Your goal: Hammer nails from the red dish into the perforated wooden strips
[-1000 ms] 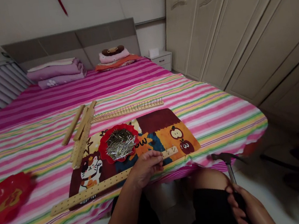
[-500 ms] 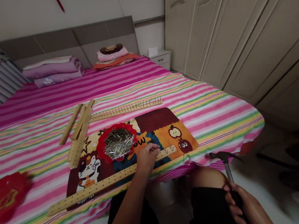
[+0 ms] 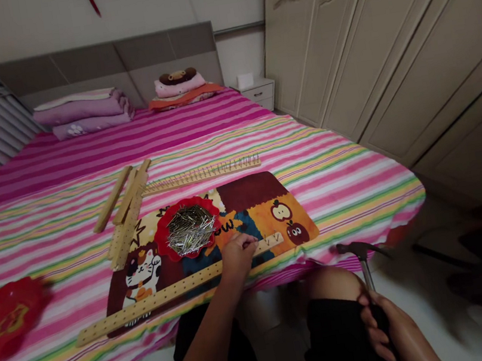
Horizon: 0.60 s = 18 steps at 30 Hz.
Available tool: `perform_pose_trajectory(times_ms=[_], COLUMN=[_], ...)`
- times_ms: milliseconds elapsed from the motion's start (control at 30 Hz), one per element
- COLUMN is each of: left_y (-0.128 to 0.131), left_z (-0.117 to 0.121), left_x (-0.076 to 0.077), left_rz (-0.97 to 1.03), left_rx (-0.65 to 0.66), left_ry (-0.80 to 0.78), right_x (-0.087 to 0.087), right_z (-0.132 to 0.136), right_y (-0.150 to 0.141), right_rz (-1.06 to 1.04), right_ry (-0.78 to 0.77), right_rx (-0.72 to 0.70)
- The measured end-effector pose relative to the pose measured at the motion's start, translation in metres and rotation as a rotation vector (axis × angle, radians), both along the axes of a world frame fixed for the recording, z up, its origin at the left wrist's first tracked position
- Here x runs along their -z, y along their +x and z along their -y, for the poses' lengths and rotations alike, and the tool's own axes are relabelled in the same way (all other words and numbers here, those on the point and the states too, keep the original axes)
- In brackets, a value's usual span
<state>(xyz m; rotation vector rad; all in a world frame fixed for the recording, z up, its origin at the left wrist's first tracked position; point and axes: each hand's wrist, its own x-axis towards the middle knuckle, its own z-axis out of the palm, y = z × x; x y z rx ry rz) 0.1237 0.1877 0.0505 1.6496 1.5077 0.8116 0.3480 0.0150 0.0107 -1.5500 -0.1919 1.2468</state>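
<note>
My left hand [image 3: 238, 257] is closed in a pinch over the right part of a wooden strip [image 3: 175, 288] with rows of small holes. A nail, mostly hidden by the fingertips, seems to be between them. A few nails [image 3: 272, 239] stand in the strip's right end, just beyond the fingers. Low on the right, my right hand [image 3: 393, 333] is wrapped round the dark grip of a claw hammer [image 3: 363, 253], its head up beside my knee. Behind the left hand, a red scalloped bowl [image 3: 164, 249] holds a heap of loose nails [image 3: 190, 229].
The strip lies across a patterned mat [image 3: 252, 194] on a striped bedspread [image 3: 339, 172]. Farther back is another strip [image 3: 204, 177] full of upright nails, beside several stacked strips [image 3: 125, 207]. A red plate [image 3: 8, 318] lies left; a wardrobe [image 3: 384, 44] stands right.
Almost nothing differs. The view has shifted very slightly, and my left hand keeps its pinch at the strip while the hammer stays low in my right hand.
</note>
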Motion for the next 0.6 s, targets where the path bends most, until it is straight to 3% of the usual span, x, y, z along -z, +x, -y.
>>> perform_pose_trajectory(times_ms=[167,267,367,467,533,600], left_y=[0.001,0.003,0.004,0.005,0.005,0.006], left_z=[0.002,0.004,0.005,0.006,0.006,0.006], left_x=[0.005,0.007,0.005,0.003,0.003,0.005], left_rz=[-0.092,-0.153,-0.2,-0.215,-0.208,-0.185], left_rx=[0.049,0.058,0.07,0.067,0.053,0.041], left_ry=[0.096,0.126,0.141,0.146,0.137,0.124], right_x=[0.001,-0.008,-0.032,-0.057,-0.063,-0.057], right_z=[0.003,0.003,-0.008,-0.029,-0.041,-0.043], right_y=[-0.001,-0.01,-0.03,-0.052,-0.058,-0.055], right_rz=[0.051,0.108,0.197,0.393,0.455,0.476], right_ry=[0.013,0.029,0.056,0.257,0.37,0.382], right_rx=[-0.017,-0.054,-0.201,-0.415,-0.507,-0.53])
